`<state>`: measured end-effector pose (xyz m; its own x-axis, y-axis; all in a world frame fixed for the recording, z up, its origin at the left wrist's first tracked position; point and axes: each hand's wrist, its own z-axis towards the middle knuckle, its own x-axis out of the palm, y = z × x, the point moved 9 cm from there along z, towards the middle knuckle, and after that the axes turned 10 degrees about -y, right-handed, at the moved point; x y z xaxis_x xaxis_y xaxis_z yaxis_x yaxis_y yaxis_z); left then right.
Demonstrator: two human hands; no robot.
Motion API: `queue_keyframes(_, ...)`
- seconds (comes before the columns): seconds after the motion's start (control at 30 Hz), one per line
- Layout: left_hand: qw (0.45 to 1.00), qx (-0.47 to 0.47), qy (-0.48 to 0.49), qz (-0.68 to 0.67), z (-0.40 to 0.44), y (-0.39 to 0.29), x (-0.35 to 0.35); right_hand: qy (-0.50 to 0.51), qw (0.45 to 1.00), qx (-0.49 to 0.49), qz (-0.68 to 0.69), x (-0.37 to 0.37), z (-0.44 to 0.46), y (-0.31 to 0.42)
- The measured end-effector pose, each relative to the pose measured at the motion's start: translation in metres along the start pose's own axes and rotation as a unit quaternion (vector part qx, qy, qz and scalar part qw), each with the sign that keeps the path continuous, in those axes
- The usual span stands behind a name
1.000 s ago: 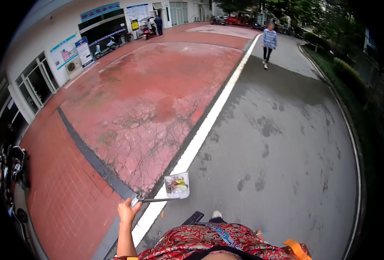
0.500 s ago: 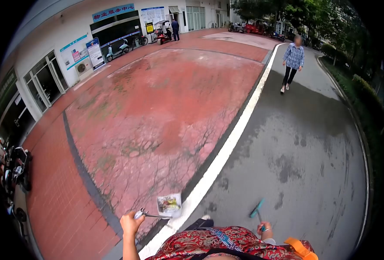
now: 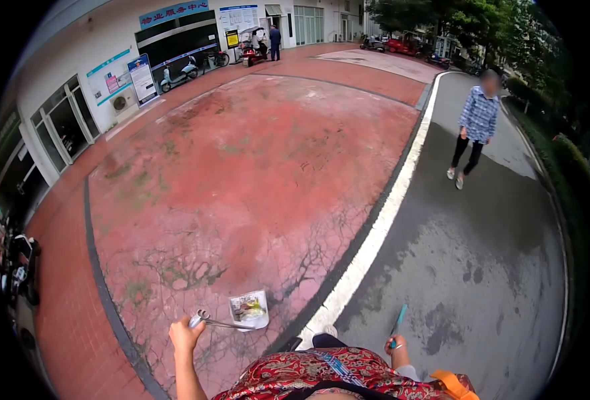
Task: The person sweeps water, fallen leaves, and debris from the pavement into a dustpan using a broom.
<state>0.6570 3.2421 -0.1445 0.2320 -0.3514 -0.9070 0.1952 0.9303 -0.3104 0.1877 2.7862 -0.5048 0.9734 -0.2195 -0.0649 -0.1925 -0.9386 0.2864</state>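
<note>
My left hand [image 3: 185,335] is closed around the metal handle of a white dustpan [image 3: 260,323]. The pan hangs out in front of it, above the red paving, with leaves and yellow-green scraps [image 3: 248,308] inside. On the other side, my right hand [image 3: 396,347] grips a broom with a teal head [image 3: 399,319]. The head points forward over the grey road and is seen nearly edge-on; much of the handle is hidden.
A person in a checked shirt [image 3: 479,119] walks on the grey road [image 3: 441,280]. A white line [image 3: 375,240] divides road from cracked red paving [image 3: 241,167]. Parked motorbikes [image 3: 23,270] stand at left, scooters [image 3: 181,75] by the building. Another person [image 3: 275,43] stands farther back.
The person in the checked shirt has come closer. My view has moved forward along the white line. My left hand and the dustpan sit further left; the broom head has turned more edge-on.
</note>
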Motion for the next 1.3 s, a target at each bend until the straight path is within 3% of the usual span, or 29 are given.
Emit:
queue_keyframes(0.07, 0.995, 0.045, -0.089, 0.004, 0.04, -0.05, 0.003, 0.034, 0.999, 0.008, 0.019, 0.083, 0.013, 0.045)
queue_keyframes(0.17, 0.995, 0.033, -0.091, -0.013, 0.107, -0.108, 0.026, 0.007, 0.998, -0.006, 0.061, 0.197, 0.011, 0.115)
queue_keyframes(0.27, 0.996, -0.018, -0.08, -0.037, 0.173, -0.168, 0.058, 0.059, 0.992, -0.009, 0.108, 0.309, 0.014, 0.177)
queue_keyframes(0.4, 0.997, 0.016, -0.064, -0.033, 0.268, -0.246, 0.139, 0.086, 0.962, 0.044, 0.255, 0.428, 0.051, 0.234)
queue_keyframes(0.43, 0.997, 0.026, -0.072, -0.028, 0.297, -0.267, 0.166, 0.124, 0.965, -0.002, 0.232, 0.459, 0.056, 0.257)
queue_keyframes(0.47, 0.997, 0.041, -0.069, -0.017, 0.327, -0.287, 0.184, 0.15, 0.965, -0.043, 0.21, 0.478, 0.059, 0.271)
queue_keyframes(0.53, 0.997, 0.057, -0.044, -0.02, 0.391, -0.334, 0.22, 0.084, 0.967, -0.002, 0.241, 0.511, 0.061, 0.296)
queue_keyframes(0.6, 0.997, 0.067, -0.011, -0.024, 0.449, -0.39, 0.256, 0.085, 0.97, -0.037, 0.225, 0.548, 0.062, 0.338)
queue_keyframes(0.8, 0.983, 0.179, 0.029, -0.021, 0.615, -0.569, 0.353, 0.086, 0.94, 0.022, 0.329, 0.64, 0.055, 0.462)
queue_keyframes(0.87, 0.984, 0.174, 0.026, -0.019, 0.663, -0.615, 0.387, 0.016, 0.947, 0.02, 0.322, 0.666, 0.062, 0.499)
queue_keyframes(1.03, 0.991, 0.133, -0.001, -0.018, 0.755, -0.723, 0.459, -0.046, 0.96, -0.005, 0.275, 0.772, 0.137, 0.624)
queue_keyframes(1.2, 0.993, 0.109, -0.012, -0.045, 0.849, -0.835, 0.498, -0.034, 0.948, 0.032, 0.315, 0.932, 0.143, 0.764)
queue_keyframes(1.3, 0.994, 0.091, -0.016, -0.056, 0.9, -0.904, 0.537, -0.028, 0.96, -0.021, 0.277, 1.015, 0.166, 0.84)
